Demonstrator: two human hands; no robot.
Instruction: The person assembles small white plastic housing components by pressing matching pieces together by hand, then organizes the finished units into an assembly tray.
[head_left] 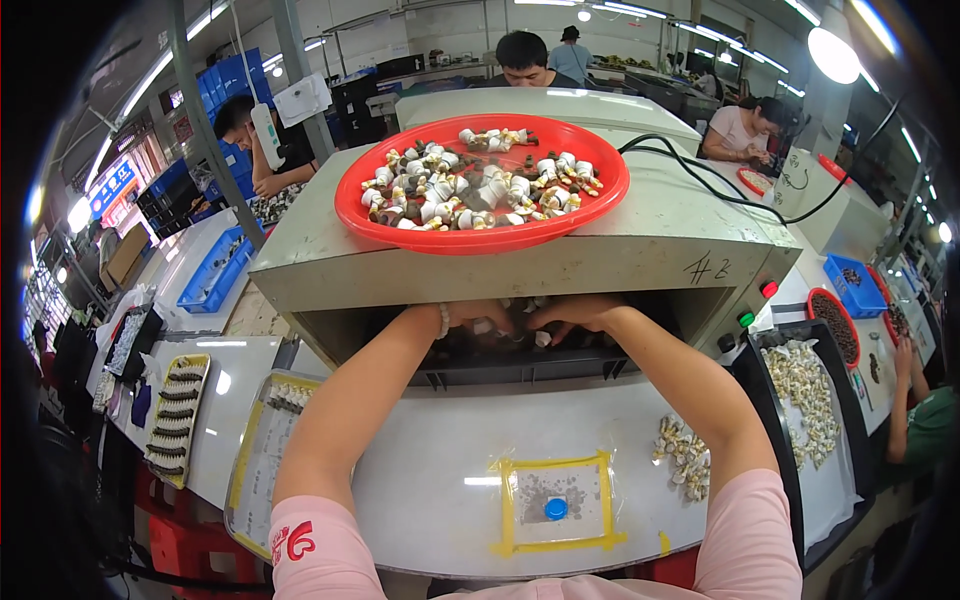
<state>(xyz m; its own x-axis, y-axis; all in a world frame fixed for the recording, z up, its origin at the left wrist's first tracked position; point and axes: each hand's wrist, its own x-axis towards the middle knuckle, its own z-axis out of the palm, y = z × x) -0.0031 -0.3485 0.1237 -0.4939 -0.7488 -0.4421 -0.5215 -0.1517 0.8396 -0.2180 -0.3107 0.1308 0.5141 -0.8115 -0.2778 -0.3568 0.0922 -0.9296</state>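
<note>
Both my hands reach into the dark opening of a beige box-shaped machine (620, 235) in front of me. My left hand (478, 316) and my right hand (572, 312) lie close together just inside the slot, among small white parts (541, 339) on the dark surface there. The fingers are curled over the parts; what each hand holds is hidden by the machine's top edge. A round red tray (357, 217) heaped with small white and brown parts sits on top of the machine.
A white bench holds a yellow-taped square with a blue cap (555, 508), a loose pile of white parts (684, 455), a black tray (812, 400) of more parts at right and a yellow-edged tray (178, 415) at left. Other people work around the room.
</note>
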